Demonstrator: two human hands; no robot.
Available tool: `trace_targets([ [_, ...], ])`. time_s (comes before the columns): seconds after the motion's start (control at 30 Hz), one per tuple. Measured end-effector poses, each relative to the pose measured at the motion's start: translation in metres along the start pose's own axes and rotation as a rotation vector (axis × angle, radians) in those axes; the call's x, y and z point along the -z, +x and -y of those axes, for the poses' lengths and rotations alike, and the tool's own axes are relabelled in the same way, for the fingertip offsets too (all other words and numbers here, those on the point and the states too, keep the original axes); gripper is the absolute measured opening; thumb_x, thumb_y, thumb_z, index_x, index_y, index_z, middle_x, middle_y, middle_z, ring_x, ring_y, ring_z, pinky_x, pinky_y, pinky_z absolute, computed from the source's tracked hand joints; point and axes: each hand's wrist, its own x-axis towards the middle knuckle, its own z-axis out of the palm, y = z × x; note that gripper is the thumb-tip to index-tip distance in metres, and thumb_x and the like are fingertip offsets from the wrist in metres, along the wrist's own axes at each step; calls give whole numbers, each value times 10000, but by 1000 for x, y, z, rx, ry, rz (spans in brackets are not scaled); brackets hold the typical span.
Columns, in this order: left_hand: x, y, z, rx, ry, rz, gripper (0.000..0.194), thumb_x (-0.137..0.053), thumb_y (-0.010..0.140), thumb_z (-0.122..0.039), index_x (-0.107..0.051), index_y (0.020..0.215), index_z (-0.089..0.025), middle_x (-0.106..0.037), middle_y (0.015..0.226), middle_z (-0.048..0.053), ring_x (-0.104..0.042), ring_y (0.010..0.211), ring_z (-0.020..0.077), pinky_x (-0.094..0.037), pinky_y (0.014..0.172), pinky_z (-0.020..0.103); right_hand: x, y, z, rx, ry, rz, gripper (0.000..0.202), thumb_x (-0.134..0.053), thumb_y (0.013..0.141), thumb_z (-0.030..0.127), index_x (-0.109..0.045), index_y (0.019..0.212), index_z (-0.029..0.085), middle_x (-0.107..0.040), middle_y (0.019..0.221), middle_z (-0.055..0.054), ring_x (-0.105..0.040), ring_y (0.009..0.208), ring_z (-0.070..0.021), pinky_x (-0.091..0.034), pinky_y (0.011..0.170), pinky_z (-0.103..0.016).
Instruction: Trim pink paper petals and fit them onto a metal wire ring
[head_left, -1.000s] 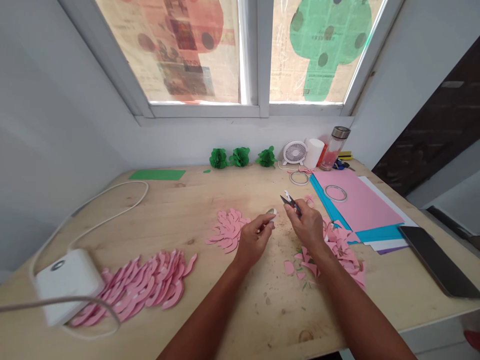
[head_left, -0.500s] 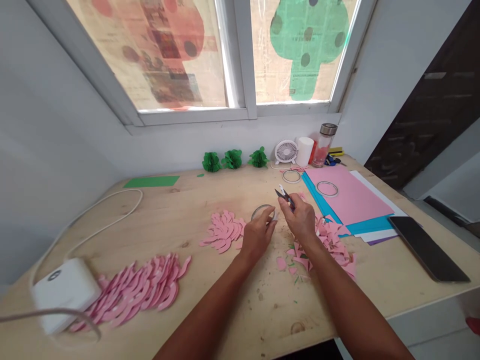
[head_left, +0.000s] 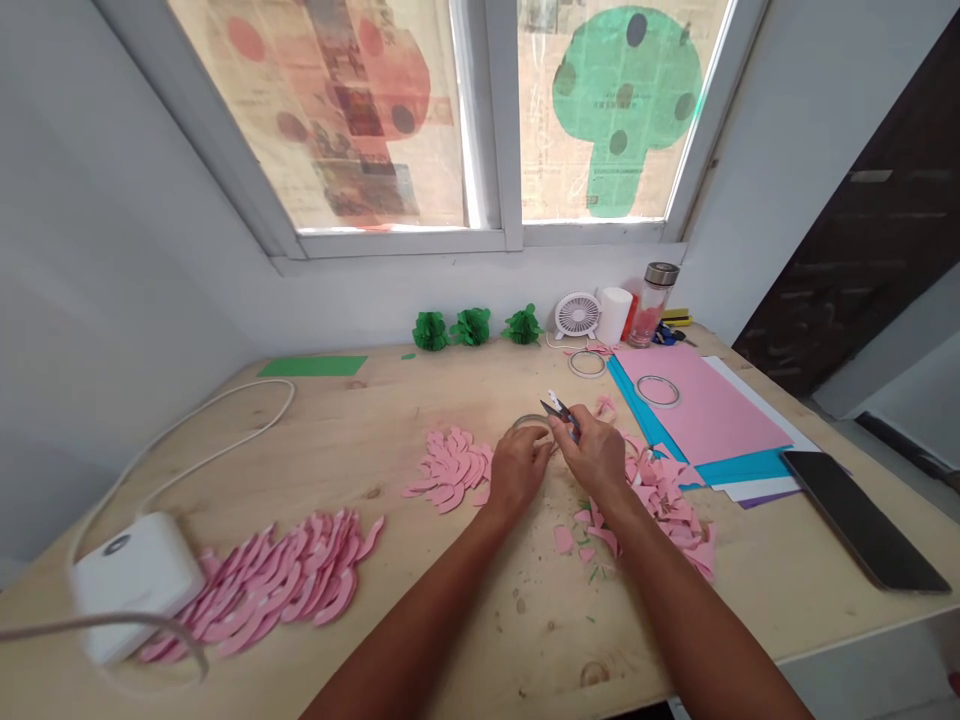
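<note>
My right hand (head_left: 596, 450) is closed around small dark snips (head_left: 559, 410), whose blades point up and left, with a small white piece at the tips. My left hand (head_left: 519, 462) is closed at a roll of double-sided tape (head_left: 531, 418), its fingers curled over the roll's near edge. The fingertips partly hide the roll. Both hands are close together above the table. Just left of my left hand lies a small heap of pink paper petals (head_left: 450, 470). Pink paper scraps (head_left: 667, 495) are piled beside and partly behind my right forearm.
A larger row of pink paper strips (head_left: 285, 580) lies beside a white box with a cable (head_left: 139, 585). Green paper balls (head_left: 471, 326), a fan (head_left: 577, 316) and a glass bottle (head_left: 652, 305) line the wall. Coloured sheets (head_left: 697, 400) and a dark phone (head_left: 862, 520) are at right.
My right hand and the snips have come down and slightly left, closer to my left hand. The tape roll now sits partly behind the snips. The camera view has tilted slightly.
</note>
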Motion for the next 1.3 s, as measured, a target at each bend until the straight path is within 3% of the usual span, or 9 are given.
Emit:
trace_targets([
  [0.23, 40, -18, 8, 202, -314, -243, 120, -529, 791, -220, -626, 854, -185, -672, 852, 36, -614, 808, 167, -477, 751, 313, -6, -8, 10, 118, -65, 69, 362, -401, 863, 495, -594, 818, 191, -645, 625, -16, -571, 558, -137, -196, 489, -233],
  [0.57, 42, -22, 18, 231, -444, -355, 117, -566, 774, -227, -621, 865, -178, -656, 852, 39, -611, 804, 149, -481, 763, 285, -11, -13, 17, 253, -145, 126, 315, -413, 856, 464, -601, 875, 212, -680, 677, -20, -602, 562, -151, -216, 492, -247],
  [0.83, 39, -21, 24, 290, -557, -309, 169, -567, 764, -243, -635, 903, -173, -664, 890, 52, -615, 828, 153, -484, 764, 282, -11, -15, 23, 325, -163, 177, 322, -411, 858, 463, -607, 901, 211, -685, 687, -31, -604, 559, -153, -220, 494, -250],
  [1.03, 39, -18, 25, 375, -736, -239, 147, -549, 750, -261, -639, 794, -153, -662, 780, 42, -620, 753, 148, -485, 704, 263, -11, -16, 24, 339, -159, 214, 342, -413, 848, 485, -608, 879, 206, -678, 668, -36, -595, 549, -149, -196, 490, -251],
  [1.3, 40, -20, 26, 379, -724, -263, 121, -585, 724, -258, -635, 751, -151, -633, 712, 19, -584, 672, 127, -468, 634, 236, -13, -17, 24, 355, -173, 228, 333, -416, 846, 488, -593, 848, 206, -671, 663, -31, -588, 548, -150, -166, 489, -249],
])
